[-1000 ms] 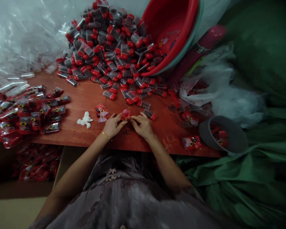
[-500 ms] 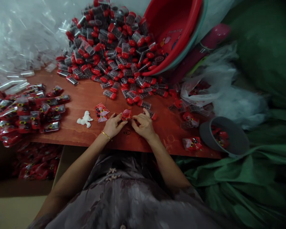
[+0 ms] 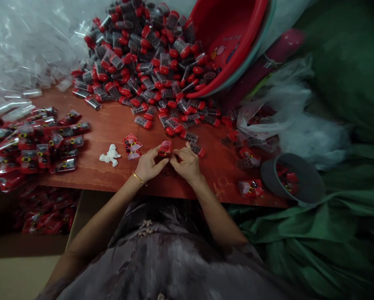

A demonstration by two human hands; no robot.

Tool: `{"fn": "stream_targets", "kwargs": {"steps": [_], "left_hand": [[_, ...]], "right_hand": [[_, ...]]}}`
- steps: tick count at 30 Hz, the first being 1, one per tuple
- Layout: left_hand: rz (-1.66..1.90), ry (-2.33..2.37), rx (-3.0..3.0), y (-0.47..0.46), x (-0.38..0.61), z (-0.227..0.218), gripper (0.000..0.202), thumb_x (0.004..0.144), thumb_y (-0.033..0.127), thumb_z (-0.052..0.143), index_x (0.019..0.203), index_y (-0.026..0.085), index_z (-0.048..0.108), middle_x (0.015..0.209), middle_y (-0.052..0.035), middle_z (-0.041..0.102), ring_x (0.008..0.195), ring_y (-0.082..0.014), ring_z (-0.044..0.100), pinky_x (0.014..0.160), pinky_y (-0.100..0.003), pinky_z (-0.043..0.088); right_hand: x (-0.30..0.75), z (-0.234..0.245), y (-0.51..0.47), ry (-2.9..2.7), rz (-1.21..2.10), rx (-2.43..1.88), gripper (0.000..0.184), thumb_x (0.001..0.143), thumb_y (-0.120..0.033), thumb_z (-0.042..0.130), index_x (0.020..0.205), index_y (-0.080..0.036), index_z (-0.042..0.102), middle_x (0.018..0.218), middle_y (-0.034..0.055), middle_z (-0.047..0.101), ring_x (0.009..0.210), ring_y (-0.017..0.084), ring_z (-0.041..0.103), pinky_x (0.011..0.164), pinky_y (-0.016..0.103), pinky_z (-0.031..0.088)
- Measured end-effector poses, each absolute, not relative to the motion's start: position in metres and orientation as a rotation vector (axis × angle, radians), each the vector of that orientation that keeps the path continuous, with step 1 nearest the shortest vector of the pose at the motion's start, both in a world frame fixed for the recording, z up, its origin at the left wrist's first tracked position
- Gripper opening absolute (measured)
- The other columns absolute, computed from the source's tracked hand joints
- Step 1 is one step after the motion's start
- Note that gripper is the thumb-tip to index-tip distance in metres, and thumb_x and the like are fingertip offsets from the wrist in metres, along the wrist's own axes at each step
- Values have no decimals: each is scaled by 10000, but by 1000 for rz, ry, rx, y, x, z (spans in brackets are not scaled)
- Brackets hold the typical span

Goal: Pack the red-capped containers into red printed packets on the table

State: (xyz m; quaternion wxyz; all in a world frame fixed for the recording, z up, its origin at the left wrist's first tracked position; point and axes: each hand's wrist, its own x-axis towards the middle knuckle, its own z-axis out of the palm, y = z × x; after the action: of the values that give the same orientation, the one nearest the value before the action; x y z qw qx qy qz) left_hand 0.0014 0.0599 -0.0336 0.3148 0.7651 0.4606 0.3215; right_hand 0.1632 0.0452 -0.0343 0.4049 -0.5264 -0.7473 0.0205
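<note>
My left hand (image 3: 148,163) and my right hand (image 3: 186,161) meet at the near middle of the red wooden table (image 3: 118,125). Between their fingertips they pinch a small red packet (image 3: 165,148). A gold bangle circles my left wrist. Just left of my left hand lie a few loose red printed labels (image 3: 131,146) and a small white crumpled scrap (image 3: 110,155). A clear tube with a red cap (image 3: 197,148) lies beside my right hand.
A big heap of red-capped clear tubes (image 3: 149,62) spills from a tilted red basin (image 3: 233,41) at the back. Packed red packets (image 3: 33,141) pile at the left, clear bags (image 3: 24,41) behind them. A grey bowl (image 3: 295,177) and green cloth (image 3: 330,233) sit at right.
Both hands stay together on the red packet with small finger movements; the view has shifted slightly.
</note>
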Motion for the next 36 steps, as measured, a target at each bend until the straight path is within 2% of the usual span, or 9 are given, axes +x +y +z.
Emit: {"fn": "stream_targets", "kwargs": {"steps": [4,10,14,18,24,27,30,32,36], "left_hand": [[830,1216,1990,62,1,-30,267,813,311,538,1001,152,640,904,-68,708,835,-209,651,764,-309,491],[816,1197,2026,62,0,-32,227,804,252,530,970,136,633,873,-71,700,807,-201,645,744,-300,487],[826,1170,2086,63,1,-36,219,801,211,521,977,140,629,892,-70,696,823,-201,640,844,-348,474],[832,1149,2164,66,0,-41,178,809,184,520,942,158,637,847,-39,701,817,-189,640,1027,-423,343],[746,1212,2165,67,2,-39,151,828,272,547,897,171,636,817,-36,700,818,-197,635,1022,-443,346],[723,1230,2164,66,3,-37,160,833,255,530,928,184,637,878,-35,709,855,-199,637,1042,-459,323],[682,1253,2168,65,2,-38,200,827,221,518,982,180,638,963,-51,710,945,-208,633,1078,-462,279],[649,1278,2182,65,1,-40,234,826,217,516,1024,170,631,1039,-70,697,1032,-219,610,1095,-462,252],[620,1289,2222,64,0,-47,256,842,241,513,1065,171,618,1137,-82,664,1207,-241,507,1099,-481,227]], "right_hand": [[161,-30,46,-1896,105,-1333,157,775,-165,502,679,-204,621,563,-21,588,561,134,537,986,468,411],[159,-27,44,-1942,152,-1369,169,769,-167,506,635,-215,595,536,-26,555,567,138,522,969,445,410],[159,-26,43,-1955,116,-1373,189,769,-164,494,612,-209,590,530,-14,563,574,148,533,917,396,441],[160,-31,47,-1986,131,-1404,185,769,-166,496,629,-206,610,573,6,616,599,158,565,856,346,461],[161,-47,45,-1998,352,-1480,170,792,-203,496,707,-206,644,669,19,688,654,174,613,902,394,437],[163,-41,39,-1905,374,-1451,207,834,-243,483,956,-208,646,886,41,717,806,195,641,981,450,381],[164,-31,40,-1994,377,-1289,394,809,-343,576,1171,-189,567,1148,98,646,1055,236,583,1040,478,318],[165,-29,47,-2046,400,-1193,386,810,-393,594,1145,-202,594,1156,95,640,1098,229,558,1062,472,289],[168,-43,63,-1980,477,-1138,260,822,-447,586,915,-224,683,979,54,684,986,189,599,1079,475,250]]}}
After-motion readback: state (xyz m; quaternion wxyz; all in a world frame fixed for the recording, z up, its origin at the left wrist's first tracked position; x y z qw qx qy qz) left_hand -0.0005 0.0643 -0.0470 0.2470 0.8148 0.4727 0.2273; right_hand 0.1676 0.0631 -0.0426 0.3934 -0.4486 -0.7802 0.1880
